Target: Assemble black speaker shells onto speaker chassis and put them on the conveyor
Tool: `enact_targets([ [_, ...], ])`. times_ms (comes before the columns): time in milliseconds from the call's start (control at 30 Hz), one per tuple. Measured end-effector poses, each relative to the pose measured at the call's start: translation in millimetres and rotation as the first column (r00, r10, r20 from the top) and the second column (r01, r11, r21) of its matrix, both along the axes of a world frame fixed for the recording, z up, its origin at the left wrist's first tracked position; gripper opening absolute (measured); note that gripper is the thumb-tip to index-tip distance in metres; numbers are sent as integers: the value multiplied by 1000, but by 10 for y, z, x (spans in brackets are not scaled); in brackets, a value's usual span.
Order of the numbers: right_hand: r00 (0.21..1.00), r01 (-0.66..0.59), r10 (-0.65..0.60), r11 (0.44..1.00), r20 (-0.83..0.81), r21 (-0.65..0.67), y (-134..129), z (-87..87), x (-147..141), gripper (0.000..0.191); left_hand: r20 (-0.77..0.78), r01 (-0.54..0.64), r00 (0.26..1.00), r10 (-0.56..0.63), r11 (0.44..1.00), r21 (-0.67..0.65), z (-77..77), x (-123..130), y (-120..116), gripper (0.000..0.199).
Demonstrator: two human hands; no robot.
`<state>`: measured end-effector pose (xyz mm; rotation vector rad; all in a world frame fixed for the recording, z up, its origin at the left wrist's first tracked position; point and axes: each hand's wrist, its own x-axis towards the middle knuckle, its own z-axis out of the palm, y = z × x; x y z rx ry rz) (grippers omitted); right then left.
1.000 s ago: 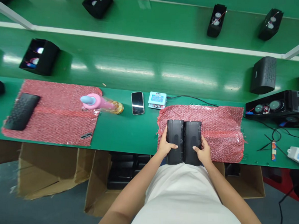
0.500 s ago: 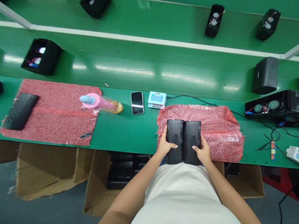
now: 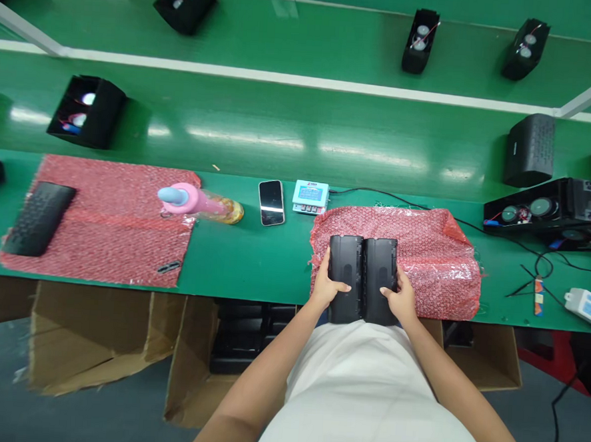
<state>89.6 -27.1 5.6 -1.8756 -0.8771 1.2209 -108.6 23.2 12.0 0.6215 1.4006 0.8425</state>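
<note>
Two black plastic speaker casings stand side by side at the bench's front edge, close against my white shirt. My left hand (image 3: 327,288) is wrapped round the outer side of the left casing (image 3: 346,264), its thumb lying across the face. On the other side, my right hand (image 3: 402,296) grips the right casing (image 3: 380,259) in the same way. A narrow dark seam runs between the two. Beneath and behind them lies a sheet of red bubble wrap (image 3: 438,250). The casings' undersides are hidden.
Behind the wrap sits a small white device with a screen (image 3: 310,195), beside a phone (image 3: 271,203). A pink bottle (image 3: 191,200) lies on another red sheet (image 3: 124,237). Open speakers (image 3: 541,209), cables and a power strip (image 3: 588,307) occupy the right; cardboard boxes (image 3: 190,375) stand below.
</note>
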Motion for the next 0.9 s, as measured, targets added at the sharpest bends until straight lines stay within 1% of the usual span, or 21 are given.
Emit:
enact_targets([
  [200,992,-2,9,998,124,-58,27,-75,-6,73,19,-10,1000,10,1000,-22,36,12,13,125],
  [467,986,4,6,998,165,-62,-9,-165,12,76,-6,-11,1000,11,1000,-21,60,13,15,125],
  [633,990,-16,21,999,141,-33,-14,-187,22,74,-25,-1,1000,1,1000,-26,53,11,19,124],
  [767,991,7,-1,999,134,-39,-7,-180,10,73,-26,-6,1000,5,999,-44,54,10,20,124],
  [833,995,9,-5,999,104,-35,6,-164,22,72,-38,-11,999,9,999,-38,61,19,18,124],
  [900,999,5,-4,1000,39,-28,24,-137,61,69,-56,-15,998,12,999,-42,70,37,16,125],
])
